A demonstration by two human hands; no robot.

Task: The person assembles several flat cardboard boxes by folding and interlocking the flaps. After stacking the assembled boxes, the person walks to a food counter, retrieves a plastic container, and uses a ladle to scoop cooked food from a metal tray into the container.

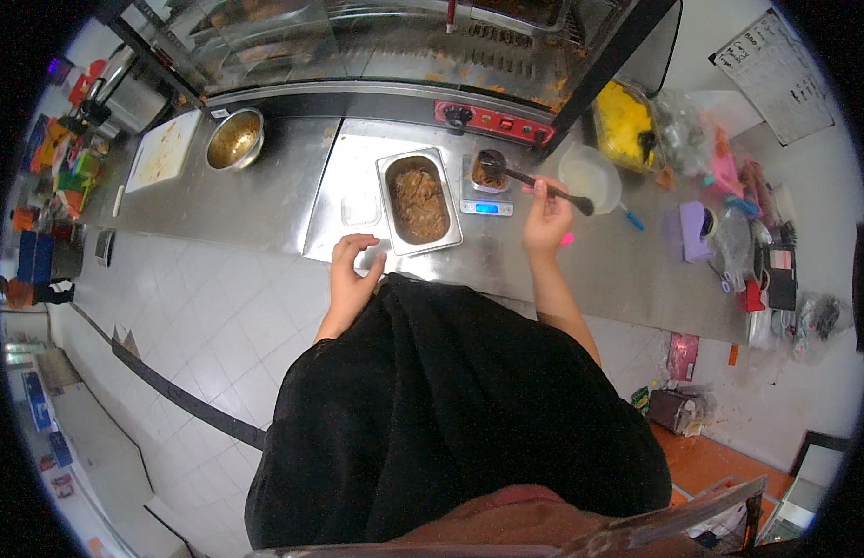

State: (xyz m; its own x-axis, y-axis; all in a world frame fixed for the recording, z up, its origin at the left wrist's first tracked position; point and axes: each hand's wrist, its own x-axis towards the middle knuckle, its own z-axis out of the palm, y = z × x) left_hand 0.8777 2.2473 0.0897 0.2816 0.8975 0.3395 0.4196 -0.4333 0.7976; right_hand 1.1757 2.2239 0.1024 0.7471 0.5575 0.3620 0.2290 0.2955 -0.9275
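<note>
My right hand (547, 223) is closed around the handle of a black ladle (522, 177). The ladle's bowl sits over a small clear tub (489, 189) with brown food in it, partly hiding the tub. That tub stands on a digital kitchen scale (466, 202) with a lit blue display. To its left is a rectangular steel pan (387, 177) holding brown, saucy food (420, 206). My left hand (351, 277) hangs at the counter's front edge, fingers apart and holding nothing. Just beyond it lies a clear plastic tub or lid (360, 208); I cannot tell which.
A steel bowl (251, 160) and a white cutting board (162, 153) stand at the left. On the right are a whitish bowl (581, 172), a tray of yellow food (618, 130) and a purple object (695, 232). A glass-fronted cabinet with a red control panel (497, 121) borders the back.
</note>
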